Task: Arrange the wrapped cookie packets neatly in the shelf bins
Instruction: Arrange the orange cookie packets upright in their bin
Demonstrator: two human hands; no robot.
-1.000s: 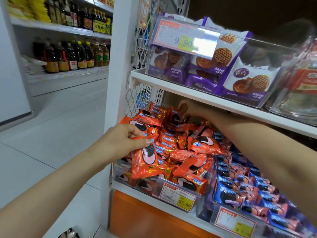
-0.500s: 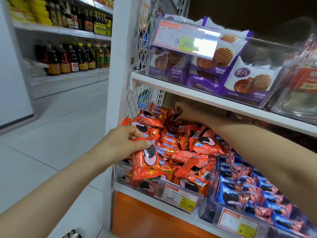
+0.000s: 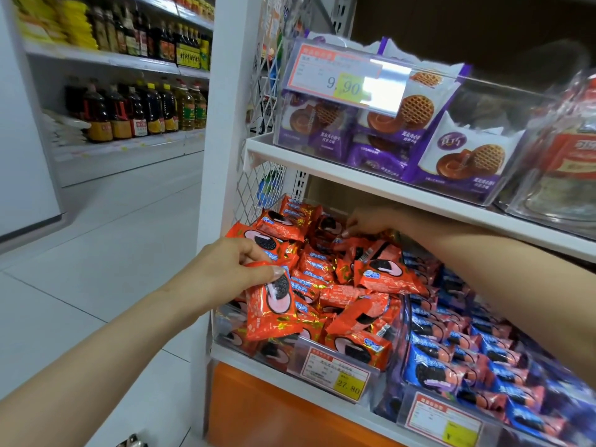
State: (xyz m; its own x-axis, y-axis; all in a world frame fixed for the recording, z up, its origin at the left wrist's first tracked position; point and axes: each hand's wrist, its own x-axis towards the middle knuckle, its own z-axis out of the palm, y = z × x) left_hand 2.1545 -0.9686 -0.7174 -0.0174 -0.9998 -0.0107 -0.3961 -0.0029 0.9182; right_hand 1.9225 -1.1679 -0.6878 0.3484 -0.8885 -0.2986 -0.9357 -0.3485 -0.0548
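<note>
Change over the preceding second is minimal. The left hand (image 3: pixel 225 269) remains at the front-left corner of the clear plastic shelf bin (image 3: pixel 227 330). Its thumb and fingers pinch the upper end of one red foil-wrapped cookie packet (image 3: pixel 272 304), which hangs upright over the loose heap of red packets (image 3: pixel 348 295) and has not been set down. The right hand (image 3: pixel 364 222) has shifted slightly forward from the rear of the same bin and rests on the rearmost packets, under the white upper shelf (image 3: pixel 354 179). Its fingers curl downward, but whether they grip a packet cannot be determined. Consequence for the task: no packet has been placed in this interval, and the heap lies at mixed angles, so the arranging is judged to be at an early stage. The blue wrapped cookie packets (image 3: pixel 451 350) fill the adjacent bin just to the right, in more even rows. Legible writing: the white-and-yellow price label (image 3: pixel 335 372) on the red bin front reads 27.80. The upper price label (image 3: pixel 345 83), in front of the purple waffle-biscuit packets (image 3: pixel 464 156), reads 9.90. The lower-right label (image 3: pixel 442 421) shows a ¥ sign, but its figures are too blurred to read. Packet brand lettering is not legible.
</note>
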